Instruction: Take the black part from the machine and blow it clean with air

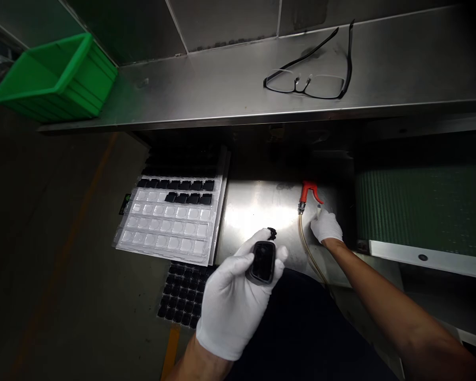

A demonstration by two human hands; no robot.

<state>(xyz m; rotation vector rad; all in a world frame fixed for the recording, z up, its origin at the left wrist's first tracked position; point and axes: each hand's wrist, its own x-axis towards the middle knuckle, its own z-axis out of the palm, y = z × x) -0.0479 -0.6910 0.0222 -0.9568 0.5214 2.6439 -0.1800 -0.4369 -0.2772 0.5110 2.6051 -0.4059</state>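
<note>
My left hand (234, 304), in a white glove, is closed around a small black box-shaped part (264, 263) with rounded corners and a dark, glossy face turned up. Just beyond its fingertips shows a small black toothed piece (272, 233); whether the fingers touch it I cannot tell. My right hand (327, 226), also white-gloved, lies farther right over the metal bench, fingers closed. A thin, pale tip (318, 211) sticks out of them, too small to name. Close by, left of that hand, lies a red air blow gun (310, 191) on its clear hose (306, 243).
At left, a stack of clear plastic trays (168, 226) holds black parts in its far rows. Below is another tray (182, 293) of black pieces. Eyeglasses (301, 91) and a green bin (79, 79) rest on the steel shelf (206, 90). A green conveyor belt (424, 211) runs at right.
</note>
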